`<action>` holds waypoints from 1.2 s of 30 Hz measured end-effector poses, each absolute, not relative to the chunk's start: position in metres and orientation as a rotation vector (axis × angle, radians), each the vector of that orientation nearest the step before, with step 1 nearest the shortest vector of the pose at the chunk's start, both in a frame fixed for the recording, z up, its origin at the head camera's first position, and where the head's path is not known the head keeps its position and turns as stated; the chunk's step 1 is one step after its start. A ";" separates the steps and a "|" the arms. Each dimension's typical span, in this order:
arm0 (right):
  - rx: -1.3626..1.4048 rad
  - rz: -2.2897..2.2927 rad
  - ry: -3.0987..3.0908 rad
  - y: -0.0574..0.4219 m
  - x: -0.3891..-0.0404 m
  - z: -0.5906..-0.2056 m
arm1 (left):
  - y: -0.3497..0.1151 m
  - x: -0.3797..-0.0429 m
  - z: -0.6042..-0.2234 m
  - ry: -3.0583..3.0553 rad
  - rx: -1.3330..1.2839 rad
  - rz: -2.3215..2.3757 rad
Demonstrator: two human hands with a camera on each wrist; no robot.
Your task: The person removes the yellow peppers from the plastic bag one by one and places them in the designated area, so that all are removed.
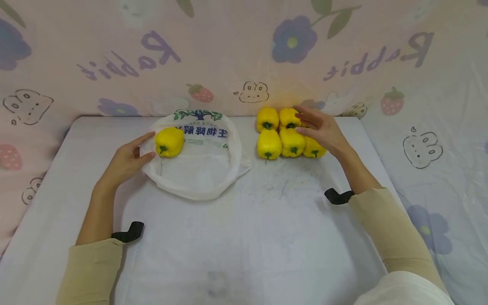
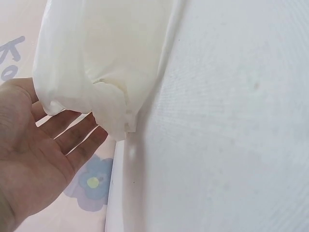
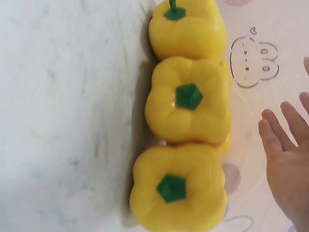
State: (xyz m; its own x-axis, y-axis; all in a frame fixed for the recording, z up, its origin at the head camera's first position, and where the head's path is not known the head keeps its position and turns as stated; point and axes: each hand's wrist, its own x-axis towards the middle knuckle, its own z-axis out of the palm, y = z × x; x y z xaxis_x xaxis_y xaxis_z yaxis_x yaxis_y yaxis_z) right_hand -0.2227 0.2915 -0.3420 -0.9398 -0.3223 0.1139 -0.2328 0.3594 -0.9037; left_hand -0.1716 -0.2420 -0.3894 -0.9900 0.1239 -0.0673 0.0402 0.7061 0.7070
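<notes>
A yellow bell pepper (image 1: 169,142) with a green stem lies at the left inside the mouth of a white plastic bag (image 1: 202,194). My left hand (image 1: 126,160) is at the bag's left side, thumb and fingers spread near the pepper. In the left wrist view the fingers of this left hand (image 2: 48,150) reach behind the hanging bag plastic (image 2: 116,53), partly hidden by it. Over the right end of a group of yellow bell peppers (image 1: 269,145) hovers my right hand (image 1: 320,129). The right wrist view has the right hand (image 3: 292,164) beside the peppers (image 3: 186,99), fingers extended, holding nothing.
The peppers stand in two rows at the back right of the white-covered table (image 1: 228,250). Behind the table hangs a patterned cloth (image 1: 228,51) with rabbits and flowers. Dark wrist mounts (image 1: 337,196) stick out from both forearms.
</notes>
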 end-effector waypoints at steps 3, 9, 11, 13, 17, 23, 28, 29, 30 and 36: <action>-0.550 -1.665 2.486 0.280 -0.225 -0.340 | -0.242 -0.172 -0.390 2.799 0.147 1.162; -0.651 -1.715 2.369 0.251 -0.231 -0.337 | -0.245 -0.170 -0.389 2.808 0.128 1.120; -0.671 -1.722 2.337 0.240 -0.233 -0.335 | -0.245 -0.170 -0.389 2.813 0.128 1.116; -0.687 -1.723 2.319 0.231 -0.234 -0.332 | -0.245 -0.170 -0.389 2.814 0.131 1.117; -0.722 -1.695 2.317 0.214 -0.237 -0.327 | -0.244 -0.170 -0.389 2.806 0.144 1.143; -0.749 -1.619 2.332 0.190 -0.240 -0.318 | -0.243 -0.172 -0.389 2.815 0.173 1.164; -0.772 -1.533 2.346 0.167 -0.247 -0.313 | -0.243 -0.172 -0.389 2.796 0.151 1.170; -0.771 -1.511 2.350 0.164 -0.248 -0.313 | -0.243 -0.172 -0.389 2.792 0.146 1.168; -0.780 -1.502 2.345 0.160 -0.249 -0.313 | -0.243 -0.172 -0.389 2.789 0.142 1.166; -0.867 -1.457 2.347 0.139 -0.253 -0.316 | -0.243 -0.172 -0.389 2.792 0.137 1.145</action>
State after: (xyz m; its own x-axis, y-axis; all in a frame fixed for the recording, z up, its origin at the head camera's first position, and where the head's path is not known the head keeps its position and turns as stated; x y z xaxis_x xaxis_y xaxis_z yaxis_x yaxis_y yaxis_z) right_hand -0.2534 0.1394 -0.3161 -0.7931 -0.6010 0.0990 -0.3553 0.3245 -0.8766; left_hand -0.1718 -0.2431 -0.3890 -0.9886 0.1293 -0.0771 0.0379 0.7094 0.7038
